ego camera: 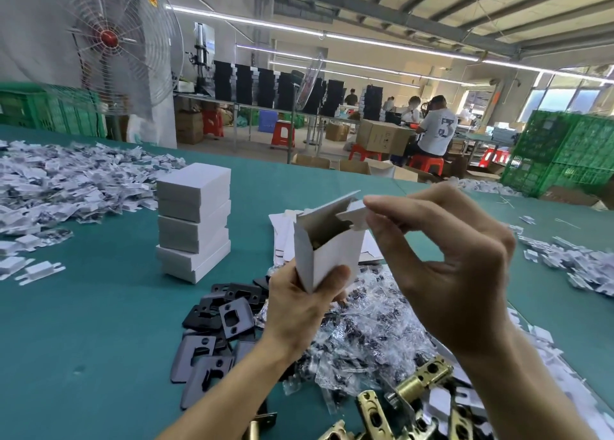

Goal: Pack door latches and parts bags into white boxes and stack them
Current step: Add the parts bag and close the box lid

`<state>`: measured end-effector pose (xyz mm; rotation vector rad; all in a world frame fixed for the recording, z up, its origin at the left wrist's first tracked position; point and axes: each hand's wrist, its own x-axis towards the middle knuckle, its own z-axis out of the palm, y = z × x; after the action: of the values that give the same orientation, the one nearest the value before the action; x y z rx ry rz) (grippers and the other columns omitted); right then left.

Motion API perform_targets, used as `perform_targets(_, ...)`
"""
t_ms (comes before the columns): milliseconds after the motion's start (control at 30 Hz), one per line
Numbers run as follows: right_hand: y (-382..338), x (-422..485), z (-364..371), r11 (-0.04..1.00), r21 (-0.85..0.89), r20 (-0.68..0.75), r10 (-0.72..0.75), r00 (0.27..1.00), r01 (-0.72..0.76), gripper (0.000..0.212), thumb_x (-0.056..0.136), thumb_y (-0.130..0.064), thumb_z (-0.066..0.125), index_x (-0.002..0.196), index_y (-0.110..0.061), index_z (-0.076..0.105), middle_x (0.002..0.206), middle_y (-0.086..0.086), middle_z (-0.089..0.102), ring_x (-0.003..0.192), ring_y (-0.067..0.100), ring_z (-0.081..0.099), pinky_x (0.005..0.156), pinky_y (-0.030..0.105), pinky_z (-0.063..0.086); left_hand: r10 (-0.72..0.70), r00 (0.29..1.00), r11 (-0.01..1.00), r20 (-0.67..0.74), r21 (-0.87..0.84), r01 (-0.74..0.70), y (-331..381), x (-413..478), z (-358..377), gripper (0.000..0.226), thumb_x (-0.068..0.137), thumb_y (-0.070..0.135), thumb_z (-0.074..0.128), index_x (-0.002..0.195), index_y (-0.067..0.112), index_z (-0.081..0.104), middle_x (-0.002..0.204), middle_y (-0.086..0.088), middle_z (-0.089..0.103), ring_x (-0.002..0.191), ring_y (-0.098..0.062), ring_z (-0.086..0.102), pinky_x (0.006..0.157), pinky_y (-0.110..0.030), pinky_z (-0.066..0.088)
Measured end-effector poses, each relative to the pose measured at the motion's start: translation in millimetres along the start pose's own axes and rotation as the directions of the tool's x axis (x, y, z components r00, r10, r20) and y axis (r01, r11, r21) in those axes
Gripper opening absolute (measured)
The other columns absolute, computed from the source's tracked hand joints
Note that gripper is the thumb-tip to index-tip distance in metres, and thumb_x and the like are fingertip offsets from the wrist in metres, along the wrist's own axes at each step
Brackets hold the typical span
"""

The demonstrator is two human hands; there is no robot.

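My left hand (300, 301) grips the bottom of a white box (329, 253), held upright above the green table (99, 306) with its top open. Something brass shows inside it. My right hand (442, 257) pinches the box's top flap (354, 214) between thumb and fingers. A stack of three shut white boxes (194, 222) stands to the left. Below my hands lie black strike plates (212, 333), clear parts bags (365, 333) and brass door latches (408, 396).
Heaps of white cardboard inserts (59, 187) cover the table's left and right sides. Flat unfolded boxes (282, 230) lie behind the held box. A large fan (113, 41), green crates (564, 150) and seated workers (432, 127) are beyond the table.
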<state>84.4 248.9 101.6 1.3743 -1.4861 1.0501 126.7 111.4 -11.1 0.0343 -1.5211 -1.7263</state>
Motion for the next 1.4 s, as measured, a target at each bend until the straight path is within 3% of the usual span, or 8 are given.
perform_targets(300, 13, 5, 10, 0.988, -0.131, 0.144, 0.105, 0.984, -0.086, 0.016, 0.090, -0.008, 0.071, 0.105, -0.008, 0.077, 0.089, 0.006, 0.068, 0.075, 0.018, 0.065, 0.067, 0.033, 0.054, 0.003, 1.000, 0.983, -0.008, 0.186, -0.001, -8, 0, -1, 0.035, 0.074, 0.056, 0.075, 0.090, 0.026, 0.071, 0.084, -0.008, 0.070, 0.078, -0.038, 0.066, 0.062, -0.061, 0.056)
perform_targets(467, 17, 6, 13, 0.943, -0.235, 0.190, 0.282, 0.940, -0.236, 0.014, 0.087, -0.016, 0.073, 0.099, -0.015, 0.065, 0.083, 0.002, 0.070, 0.072, 0.027, 0.066, 0.062, 0.043, 0.055, 0.088, 0.996, 0.941, 0.005, 0.328, -0.084, -7, -1, -2, 0.032, 0.078, 0.058, 0.071, 0.078, 0.027, 0.063, 0.063, 0.002, 0.059, 0.052, -0.019, 0.052, 0.044, -0.037, 0.045)
perform_targets(600, 21, 8, 15, 0.896, -0.324, 0.272, 0.396, 0.877, -0.305, 0.009, 0.087, -0.019, 0.072, 0.095, -0.022, 0.071, 0.085, 0.002, 0.074, 0.076, 0.029, 0.066, 0.067, 0.044, 0.054, 0.076, 0.997, 0.922, -0.021, 0.382, -0.062, -9, -2, -2, 0.032, 0.080, 0.057, 0.074, 0.074, 0.028, 0.063, 0.063, -0.004, 0.059, 0.053, -0.029, 0.053, 0.044, -0.045, 0.047)
perform_targets(767, 22, 10, 16, 0.875, -0.275, 0.349, 0.478, 0.806, -0.399, 0.024, 0.090, -0.013, 0.062, 0.101, -0.028, 0.078, 0.094, -0.004, 0.076, 0.085, 0.023, 0.069, 0.074, 0.043, 0.056, 0.139, 0.990, 0.892, -0.002, 0.434, -0.124, -6, 1, -3, 0.021, 0.084, 0.048, 0.075, 0.071, 0.043, 0.058, 0.056, 0.003, 0.048, 0.047, -0.008, 0.036, 0.041, -0.027, 0.030)
perform_targets(1000, 36, 6, 17, 0.835, -0.389, 0.642, 0.548, 0.536, -0.389, 0.029, 0.101, -0.029, 0.040, 0.105, -0.025, 0.069, 0.106, -0.004, 0.053, 0.098, 0.016, 0.052, 0.086, 0.042, 0.047, 0.114, 0.993, 0.877, -0.010, 0.471, -0.096, -10, 3, -5, 0.029, 0.084, 0.033, 0.081, 0.071, 0.045, 0.058, 0.052, 0.018, 0.051, 0.044, -0.007, 0.037, 0.042, -0.013, 0.027)
perform_targets(1200, 40, -14, 29, 0.799, -0.204, 0.316, 0.601, 0.734, -0.566, 0.023, 0.098, -0.016, 0.049, 0.110, -0.022, 0.068, 0.104, -0.004, 0.062, 0.090, 0.013, 0.060, 0.084, 0.037, 0.052, 0.019, 0.988, 0.922, -0.153, 0.385, 0.042, 8, 19, -20, 0.022, 0.079, 0.044, 0.082, 0.078, 0.033, 0.063, 0.067, 0.007, 0.068, 0.060, -0.023, 0.069, 0.052, -0.042, 0.061)
perform_targets(1267, 40, -27, 42, 0.777, -0.284, 0.472, 0.624, 0.623, -0.562, 0.019, 0.098, -0.016, 0.051, 0.104, -0.019, 0.069, 0.097, -0.004, 0.067, 0.080, 0.010, 0.062, 0.076, 0.034, 0.055, 0.012, 0.972, 0.935, -0.233, 0.348, 0.072, 18, 29, -32, 0.027, 0.076, 0.049, 0.082, 0.077, 0.034, 0.060, 0.073, 0.012, 0.067, 0.070, -0.025, 0.071, 0.060, -0.048, 0.063)
perform_targets(1400, 26, -57, 81, 0.819, -0.379, 0.838, 0.501, 0.217, -0.431, 0.016, 0.097, -0.020, 0.056, 0.108, -0.017, 0.068, 0.107, 0.002, 0.070, 0.093, 0.015, 0.066, 0.088, 0.041, 0.057, 0.037, 0.949, 0.915, -0.314, 0.391, 0.094, 30, 49, -60, 0.021, 0.075, 0.050, 0.077, 0.081, 0.035, 0.063, 0.077, 0.020, 0.070, 0.074, -0.006, 0.069, 0.066, -0.045, 0.063)
